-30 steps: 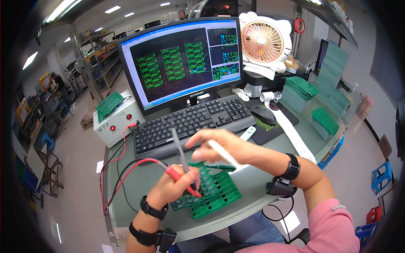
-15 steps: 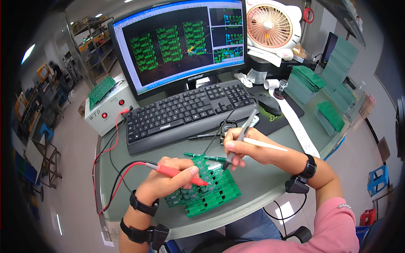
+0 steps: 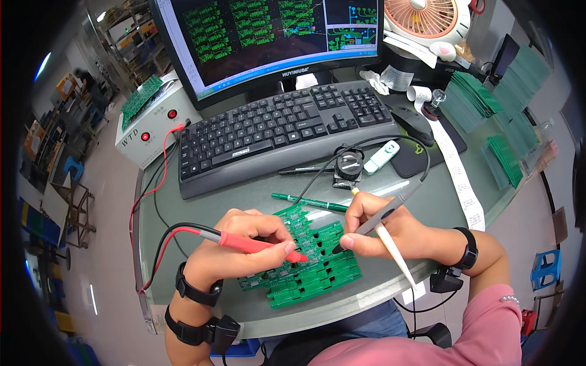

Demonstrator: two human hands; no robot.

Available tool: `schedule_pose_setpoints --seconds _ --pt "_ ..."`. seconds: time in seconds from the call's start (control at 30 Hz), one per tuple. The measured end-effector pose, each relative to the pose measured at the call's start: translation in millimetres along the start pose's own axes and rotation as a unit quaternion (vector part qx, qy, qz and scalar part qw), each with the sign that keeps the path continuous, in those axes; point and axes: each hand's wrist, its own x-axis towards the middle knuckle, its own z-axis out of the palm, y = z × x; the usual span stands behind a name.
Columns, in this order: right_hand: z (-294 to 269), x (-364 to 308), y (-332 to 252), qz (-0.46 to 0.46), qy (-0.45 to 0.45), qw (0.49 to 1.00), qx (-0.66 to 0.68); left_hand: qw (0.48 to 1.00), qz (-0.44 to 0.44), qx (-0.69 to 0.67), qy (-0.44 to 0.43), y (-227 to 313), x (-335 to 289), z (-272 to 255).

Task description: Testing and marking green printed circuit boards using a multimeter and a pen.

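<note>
My left hand (image 3: 249, 244) is closed around a red test probe (image 3: 244, 243), its tip on or just above the green circuit board panel (image 3: 317, 287). A grey test probe (image 3: 384, 215) is pinched in my right hand (image 3: 394, 235), its dark tip pointing down at the panel's upper right part. Whether either tip touches the board I cannot tell. Between the fingers of my right hand also sits a slim white pen-like stick (image 3: 395, 256), its pointed end toward my wrist. A green pen (image 3: 310, 202) lies just beyond the panel.
Behind the hands are a black keyboard (image 3: 281, 134) and a monitor (image 3: 268, 43). A white box with red buttons (image 3: 155, 125) stands left, cabled to the red probe. Rightward lie a mouse (image 3: 412, 125), a paper strip (image 3: 455, 165) and stacked green boards (image 3: 473, 97).
My right hand has come down and right, bringing the grey probe's tip over the panel; the white stick now points more downward. The red probe stays near the panel's middle. The view has tilted down.
</note>
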Motion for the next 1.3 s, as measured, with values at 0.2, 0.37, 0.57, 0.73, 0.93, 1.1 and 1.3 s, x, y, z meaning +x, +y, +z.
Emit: schedule_pose_setpoints --seconds 0.2,0.37,0.57,0.73,0.93,1.1,1.3 --pt "5 0 2 -0.063 -0.012 0.997 -0.049 1.000 0.015 0.000 -0.005 2 1 -2" --pt "5 0 2 -0.045 -0.027 0.996 -0.079 0.999 0.006 -0.037 -0.003 8 1 -1" --pt "7 0 3 -0.072 -0.020 0.995 -0.067 0.999 0.029 0.009 0.014 8 1 3" --pt "5 -1 1 -0.054 -0.028 0.995 -0.083 0.999 0.031 0.035 0.002 6 1 3" --pt "7 0 5 -0.086 -0.006 0.994 -0.069 0.997 0.045 0.061 0.013 6 2 5" --pt "6 0 4 -0.094 0.017 0.993 -0.067 0.994 0.053 0.088 0.024 10 1 6" --pt "7 1 4 -0.095 0.013 0.992 -0.079 0.990 0.071 0.114 0.031 10 1 6"
